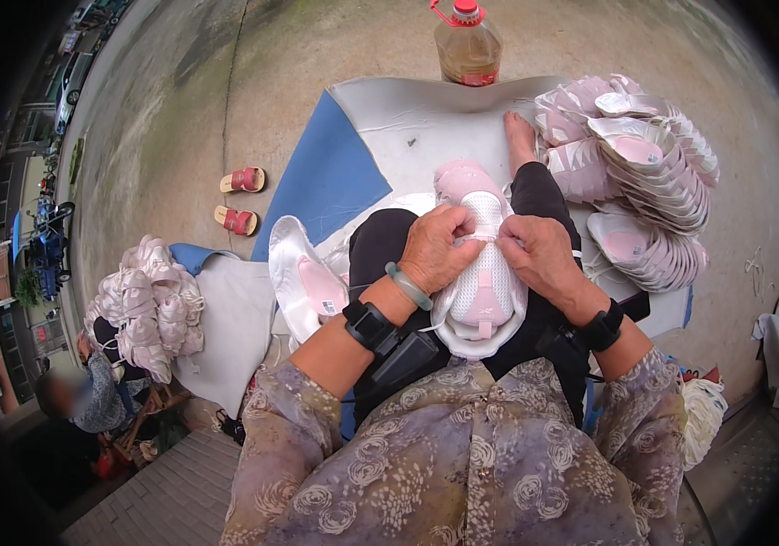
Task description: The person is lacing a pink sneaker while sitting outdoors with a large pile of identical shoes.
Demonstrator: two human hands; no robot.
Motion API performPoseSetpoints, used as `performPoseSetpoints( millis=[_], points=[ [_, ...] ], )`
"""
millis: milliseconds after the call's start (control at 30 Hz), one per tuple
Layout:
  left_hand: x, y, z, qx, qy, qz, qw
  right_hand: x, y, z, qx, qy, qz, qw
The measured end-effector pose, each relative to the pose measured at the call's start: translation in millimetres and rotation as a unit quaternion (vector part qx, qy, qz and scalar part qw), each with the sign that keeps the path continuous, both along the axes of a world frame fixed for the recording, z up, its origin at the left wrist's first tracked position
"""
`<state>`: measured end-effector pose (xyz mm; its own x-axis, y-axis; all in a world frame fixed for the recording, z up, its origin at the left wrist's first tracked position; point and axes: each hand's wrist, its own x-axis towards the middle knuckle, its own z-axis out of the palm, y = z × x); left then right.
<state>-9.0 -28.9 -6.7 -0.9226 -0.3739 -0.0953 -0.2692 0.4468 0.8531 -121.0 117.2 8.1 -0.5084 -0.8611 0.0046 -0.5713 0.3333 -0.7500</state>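
A pink and white child's shoe [483, 273] lies toe-away on my lap. My left hand [440, 247] grips its left side near the lacing, fingers curled over the white mesh upper. My right hand [542, 253] holds the right side opposite, fingers pinched at the same spot. Both wrists wear black bands; the left also has a green bangle. Another pink shoe upper [303, 278] rests by my left knee.
Stacks of pink and white shoe uppers [644, 173] are piled to the right on a grey and blue mat [389, 118]. A plastic bottle of amber liquid [468, 45] stands beyond. Red sandals [242, 196] lie on concrete. A bundle of pale shoe parts [148, 305] and another person [75, 400] sit left.
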Motion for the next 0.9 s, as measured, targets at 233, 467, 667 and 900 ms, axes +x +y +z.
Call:
performPoseSetpoints(
  millis=[233, 467, 667, 900],
  points=[
    [2, 1, 4, 0.001, -0.004, -0.004, 1.0, 4, -3, -7, -0.035, -0.017, -0.008, 0.999],
    [11, 0, 7, -0.07, 0.036, -0.032, 0.996, 16, 2, -10, -0.064, -0.079, -0.032, 0.994],
    [22, 7, 10, -0.142, 0.029, -0.012, 0.989, 5, -8, 3, 0.065, 0.009, 0.042, 0.997],
    [31, 10, 18, -0.161, 0.045, -0.028, 0.986, 16, -1, -3, 0.058, -0.107, 0.021, 0.992]
  ],
)
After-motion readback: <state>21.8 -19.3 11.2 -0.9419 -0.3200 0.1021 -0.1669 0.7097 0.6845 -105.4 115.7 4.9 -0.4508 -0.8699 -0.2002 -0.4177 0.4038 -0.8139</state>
